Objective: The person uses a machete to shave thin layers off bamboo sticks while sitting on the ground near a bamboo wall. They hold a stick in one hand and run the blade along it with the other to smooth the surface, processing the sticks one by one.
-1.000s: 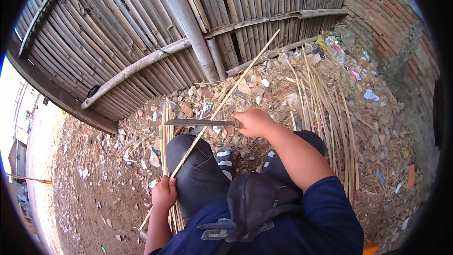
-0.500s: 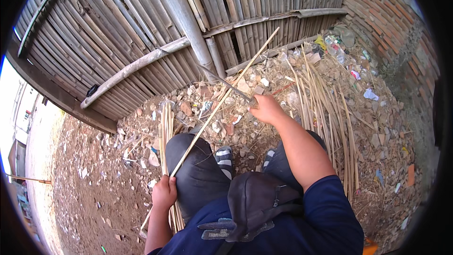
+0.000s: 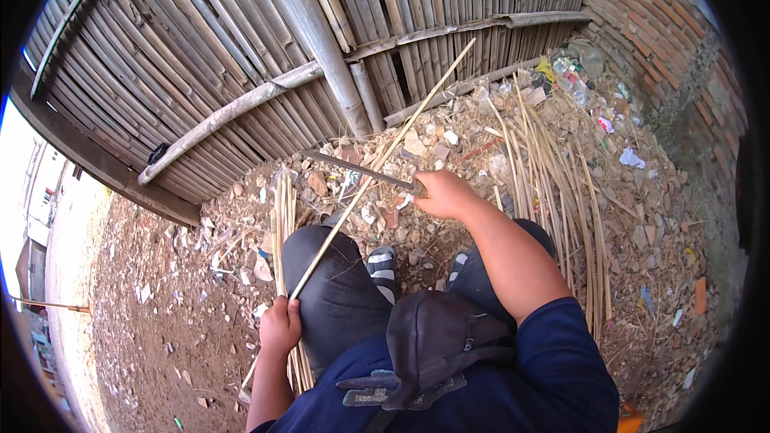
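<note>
My left hand [image 3: 279,325] is closed around the lower part of a long, thin bamboo strip [image 3: 343,219]. The strip slants up over my left knee, its far end rising toward the bamboo wall. My right hand [image 3: 441,194] grips the handle of a long-bladed knife [image 3: 353,166]. The dark blade points left and crosses the strip around its middle; whether it touches the strip I cannot tell. A bundle of pale bamboo strips [image 3: 284,224] lies beside my left leg, partly behind my left hand. A larger spread of strips [image 3: 553,184] lies to the right of my right knee.
A wall of upright bamboo slats [image 3: 216,56] with a thick bamboo post [image 3: 317,40] stands ahead. The brick wall [image 3: 670,32] closes off the right side. Stones, brick bits and litter [image 3: 631,158] cover the ground. A dark bag [image 3: 433,345] hangs at my front.
My right hand has moved slightly left and nearer to me. The knife blade has swung lower and flatter along the strip. My left hand has stayed in place.
</note>
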A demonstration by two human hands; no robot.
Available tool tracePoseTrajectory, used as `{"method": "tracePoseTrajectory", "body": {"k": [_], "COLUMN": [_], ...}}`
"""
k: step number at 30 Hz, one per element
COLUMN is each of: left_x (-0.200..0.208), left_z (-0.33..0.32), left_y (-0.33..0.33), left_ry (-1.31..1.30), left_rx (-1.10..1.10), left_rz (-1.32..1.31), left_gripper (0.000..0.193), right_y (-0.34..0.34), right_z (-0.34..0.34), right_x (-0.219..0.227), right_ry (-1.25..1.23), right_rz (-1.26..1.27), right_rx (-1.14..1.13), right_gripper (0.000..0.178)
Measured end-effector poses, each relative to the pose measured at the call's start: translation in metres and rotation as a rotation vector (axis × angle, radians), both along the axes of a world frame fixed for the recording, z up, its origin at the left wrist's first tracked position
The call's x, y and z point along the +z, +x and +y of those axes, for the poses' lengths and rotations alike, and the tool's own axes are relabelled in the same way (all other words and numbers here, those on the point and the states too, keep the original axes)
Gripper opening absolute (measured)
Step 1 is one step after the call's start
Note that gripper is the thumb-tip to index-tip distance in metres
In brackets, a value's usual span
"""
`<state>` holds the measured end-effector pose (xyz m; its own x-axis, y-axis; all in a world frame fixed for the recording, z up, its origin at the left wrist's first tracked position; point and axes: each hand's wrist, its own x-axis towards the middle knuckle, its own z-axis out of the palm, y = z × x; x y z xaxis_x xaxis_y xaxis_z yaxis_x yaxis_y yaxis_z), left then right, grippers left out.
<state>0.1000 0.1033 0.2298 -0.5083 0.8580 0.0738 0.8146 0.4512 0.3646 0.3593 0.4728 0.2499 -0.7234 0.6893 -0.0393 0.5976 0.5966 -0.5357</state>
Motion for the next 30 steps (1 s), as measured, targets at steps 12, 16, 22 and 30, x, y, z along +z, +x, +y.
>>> {"method": "tracePoseTrajectory", "body": {"k": [12,16,22,30], "left_x": [-0.005,-0.002,0.000,-0.002], "left_z": [-0.002,0.000,0.001,0.000], "left_y": [-0.003,-0.001,0.001,-0.001], "left_ry": [-0.005,-0.016,-0.009,0.003], "left_rx": [0.005,0.014,0.027,0.014], "left_rz": [-0.023,-0.019,-0.031,-0.038], "left_gripper": [0.033,0.034,0.035,0.035], "right_y": [-0.001,-0.001,-0.001,0.000], "right_z": [0.000,0.000,-0.001,-0.003], "right_x": [-0.001,-0.004,-0.001,0.005], "right_ry": [-0.021,-0.026,-0.021,-0.032], "right_rz": [-0.004,0.007,0.011,0.003], "right_rx": [-0.001,-0.016,-0.015,-0.024], "right_gripper": [0.050,0.050,0.044,0.039]}}
